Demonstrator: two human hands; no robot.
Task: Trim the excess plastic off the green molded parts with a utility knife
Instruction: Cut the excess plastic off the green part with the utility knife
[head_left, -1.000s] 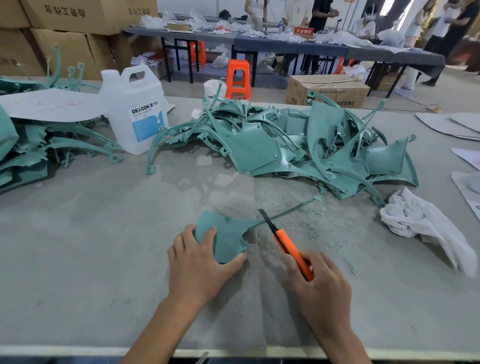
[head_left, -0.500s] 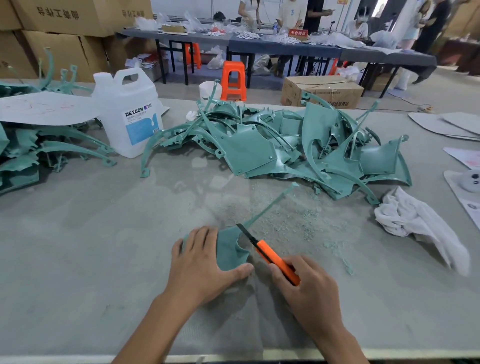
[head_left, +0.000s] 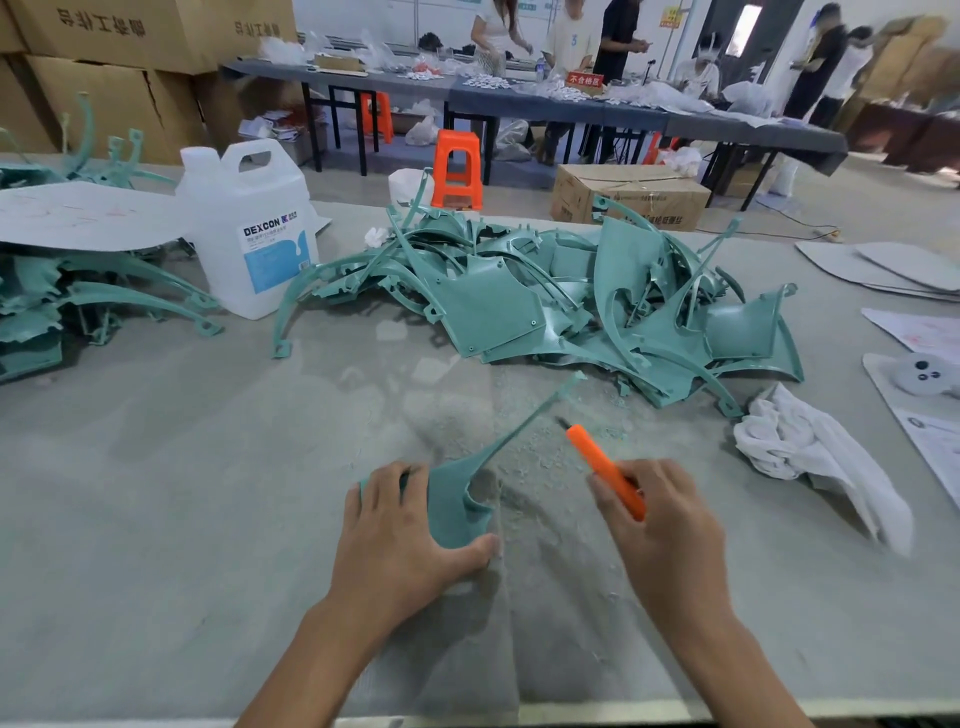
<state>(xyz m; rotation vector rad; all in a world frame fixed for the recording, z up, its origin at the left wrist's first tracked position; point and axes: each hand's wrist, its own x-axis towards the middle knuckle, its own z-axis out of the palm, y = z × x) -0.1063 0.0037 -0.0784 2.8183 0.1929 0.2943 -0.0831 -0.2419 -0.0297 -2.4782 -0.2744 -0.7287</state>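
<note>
A green molded part (head_left: 457, 499) lies on the grey table in front of me, its thin arm reaching up and right. My left hand (head_left: 410, 535) presses on its wide end, fingers over the top and thumb at its near edge. My right hand (head_left: 660, 525) grips an orange utility knife (head_left: 605, 470), held to the right of the part with the dark blade tip pointing away and clear of the plastic. Pale green shavings (head_left: 540, 457) are scattered between the hands.
A big heap of green parts (head_left: 545, 306) fills the table's middle. A second heap (head_left: 62, 306) under a grey sheet sits at left, next to a white jug (head_left: 254, 234). A white rag (head_left: 815, 452) lies at right. People work at tables behind.
The knife has come off the part and moved to the right, away from my left hand. My left hand still presses the part down.
</note>
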